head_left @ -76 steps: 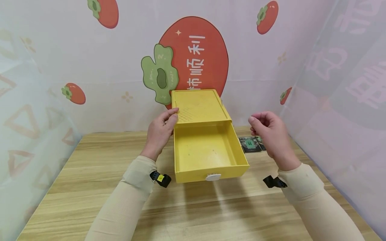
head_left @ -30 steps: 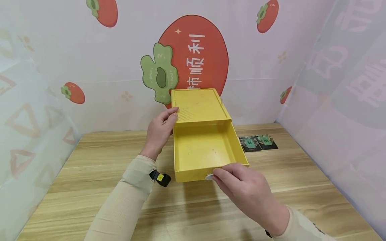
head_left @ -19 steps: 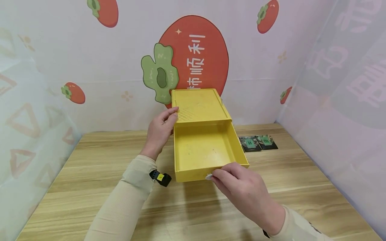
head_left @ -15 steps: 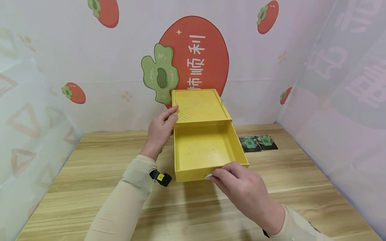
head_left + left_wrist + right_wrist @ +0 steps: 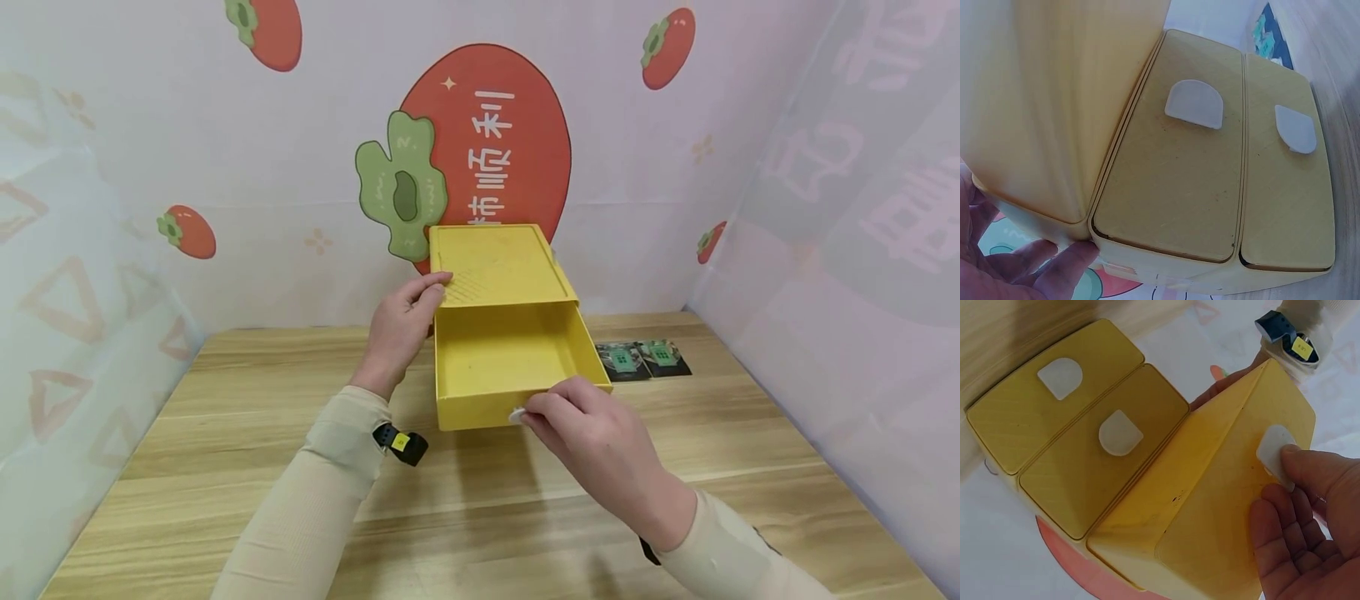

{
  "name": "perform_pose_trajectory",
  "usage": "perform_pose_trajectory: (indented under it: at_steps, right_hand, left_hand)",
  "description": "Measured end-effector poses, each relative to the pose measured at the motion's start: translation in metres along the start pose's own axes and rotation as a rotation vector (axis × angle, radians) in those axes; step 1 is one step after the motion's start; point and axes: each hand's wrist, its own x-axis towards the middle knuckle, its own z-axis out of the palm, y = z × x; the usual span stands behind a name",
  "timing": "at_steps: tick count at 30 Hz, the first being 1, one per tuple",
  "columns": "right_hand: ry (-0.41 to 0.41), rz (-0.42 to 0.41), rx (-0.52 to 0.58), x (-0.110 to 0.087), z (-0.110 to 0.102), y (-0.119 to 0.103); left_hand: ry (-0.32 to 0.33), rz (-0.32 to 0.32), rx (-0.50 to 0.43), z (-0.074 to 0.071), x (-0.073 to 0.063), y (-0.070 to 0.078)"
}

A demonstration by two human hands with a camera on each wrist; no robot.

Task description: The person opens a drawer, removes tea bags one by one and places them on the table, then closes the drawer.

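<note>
A yellow plastic drawer cabinet (image 5: 495,262) stands against the back wall, its top drawer (image 5: 487,412) pulled partly out, with nothing visible inside. My left hand (image 5: 399,333) holds the cabinet's left side near the front corner of the top; the left wrist view shows fingers against that side. With thumb and fingers, my right hand (image 5: 600,446) pinches the white drawer handle (image 5: 1275,450) on the front of the open drawer. Beneath it, two lower drawers are closed, each with a white handle: the middle drawer (image 5: 1172,169) and the bottom drawer (image 5: 1288,187).
Two dark cards with green prints, a left card (image 5: 624,360) and a right card (image 5: 664,357), lie on the wooden table (image 5: 247,467) just right of the cabinet. A white backdrop (image 5: 300,150) with printed red fruits rises behind and along both sides.
My right hand came from the cabinet's right side to the top drawer's handle. Over the last half second the drawer slid partway inward with it. My left hand stayed at the cabinet's left side.
</note>
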Motion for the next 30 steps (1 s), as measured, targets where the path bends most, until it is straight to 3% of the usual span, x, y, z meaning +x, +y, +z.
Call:
perform_pose_trajectory:
  at_steps: [5,16,30]
  right_hand:
    - [0.014,-0.012,-0.014,0.006,0.006,0.008]
    - [-0.064,0.040,-0.030,0.016,0.012,0.020]
    - [-0.065,0.051,-0.020,0.026,0.026,0.033]
  left_hand:
    - [0.001,0.009,0.001,0.001,0.000,0.000]
    - [0.000,0.006,-0.008,0.002,0.000,0.001]
    - [0.023,0.013,-0.005,0.002,0.001,-0.002]
